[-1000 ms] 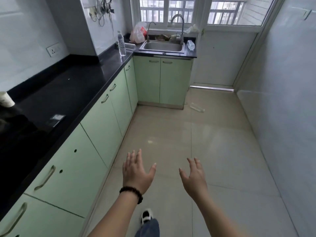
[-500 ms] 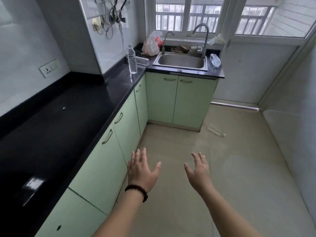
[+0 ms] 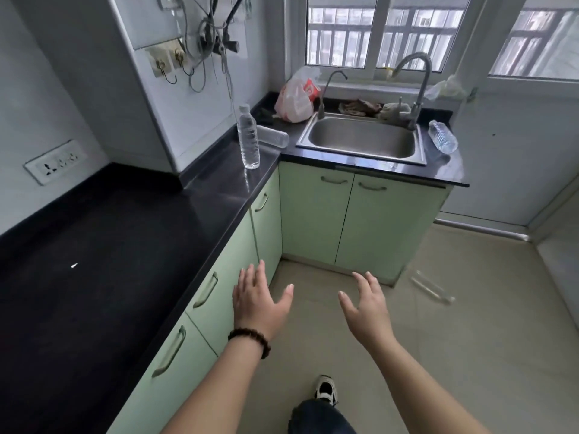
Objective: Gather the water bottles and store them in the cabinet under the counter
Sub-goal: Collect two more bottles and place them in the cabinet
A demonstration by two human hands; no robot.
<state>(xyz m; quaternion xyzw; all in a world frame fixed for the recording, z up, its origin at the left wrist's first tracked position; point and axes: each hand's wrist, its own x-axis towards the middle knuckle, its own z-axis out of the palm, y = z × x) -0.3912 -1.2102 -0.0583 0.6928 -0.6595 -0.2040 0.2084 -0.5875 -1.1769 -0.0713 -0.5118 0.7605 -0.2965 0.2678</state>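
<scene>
From the head view, my left hand (image 3: 258, 303) and right hand (image 3: 366, 306) float apart over the floor, fingers spread, holding nothing. Nothing is gathered yet, as I judge it. An upright bottle (image 3: 248, 137) stands on the black counter (image 3: 175, 220), a lying bottle (image 3: 272, 136) just behind it, a third bottle (image 3: 442, 140) lies right of the sink (image 3: 360, 137), and a floor bottle (image 3: 432, 288) rests near the closed cabinet doors (image 3: 354, 220). All four remain, and a door needs opening.
</scene>
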